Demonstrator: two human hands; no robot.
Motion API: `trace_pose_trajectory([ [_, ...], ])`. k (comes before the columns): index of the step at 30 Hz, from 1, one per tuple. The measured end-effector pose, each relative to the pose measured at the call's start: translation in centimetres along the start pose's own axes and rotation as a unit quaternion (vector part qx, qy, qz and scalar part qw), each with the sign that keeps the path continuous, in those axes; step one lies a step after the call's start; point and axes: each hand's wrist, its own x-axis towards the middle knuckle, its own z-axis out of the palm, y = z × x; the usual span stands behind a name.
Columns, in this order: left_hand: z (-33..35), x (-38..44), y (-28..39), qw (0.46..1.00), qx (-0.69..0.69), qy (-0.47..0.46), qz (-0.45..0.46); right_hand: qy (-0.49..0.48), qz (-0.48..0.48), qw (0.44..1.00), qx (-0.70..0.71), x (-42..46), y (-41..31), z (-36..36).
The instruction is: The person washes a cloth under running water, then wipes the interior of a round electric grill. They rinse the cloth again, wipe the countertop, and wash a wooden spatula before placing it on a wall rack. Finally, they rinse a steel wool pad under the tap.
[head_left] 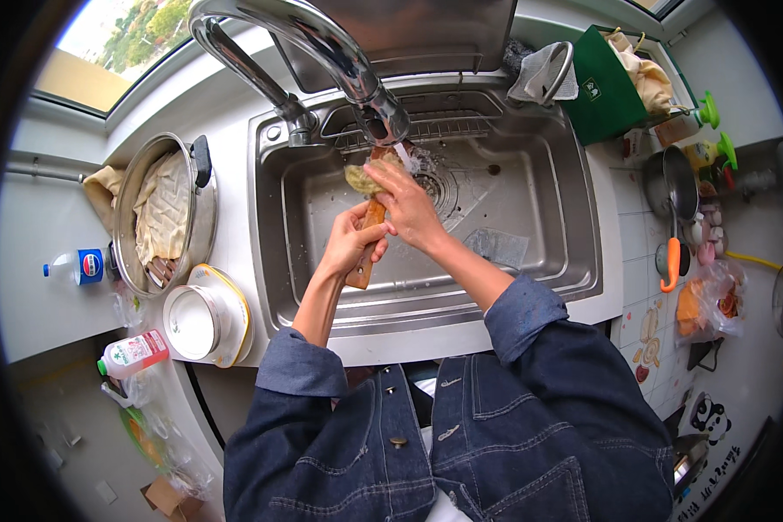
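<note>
Over the stainless steel sink (320, 228), my left hand (355, 241) grips the handle of a wooden utensil (361, 273). My right hand (408, 202) presses a yellowish sponge or scrubbing pad (363, 181) against the utensil's upper part, which the hand and pad largely hide, so its kind is unclear. Water runs from the chrome faucet (382, 121) just beyond my right hand, close to the drain (430, 189). A wet, translucent cloth or sheet (498, 246) lies on the sink floor, right of my right wrist.
Left of the sink stand a steel pot (121, 215) holding cloth, a white bowl (192, 323) on plates, a cola bottle (78, 267) and a pink drink bottle (137, 353). To the right are a green box (603, 88), a small saucepan (669, 179) and an orange-handled utensil (673, 264).
</note>
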Motion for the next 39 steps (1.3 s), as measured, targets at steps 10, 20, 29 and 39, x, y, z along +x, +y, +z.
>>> trace_pose_trajectory([
  [10, 1.7, -2.7, 0.1, 0.995, 0.016, -0.077, -0.056, 0.105, 0.143, 0.974, -0.144, 5.0, 8.9, -5.0],
  [20, 1.8, 0.2, -4.4, 0.991, 0.115, -0.046, -0.04, 0.038, 0.364, 0.727, 0.581, 0.9, 3.2, -2.6],
  [29, 3.0, 6.2, -0.9, 0.976, -0.014, 0.153, 0.155, -0.077, 0.304, 0.862, 0.397, 1.3, 1.9, -5.6],
  [39, 2.1, 11.3, -0.5, 0.909, 0.152, 0.322, 0.218, -0.21, 0.31, 0.807, 0.457, -0.2, -0.9, -9.6],
])
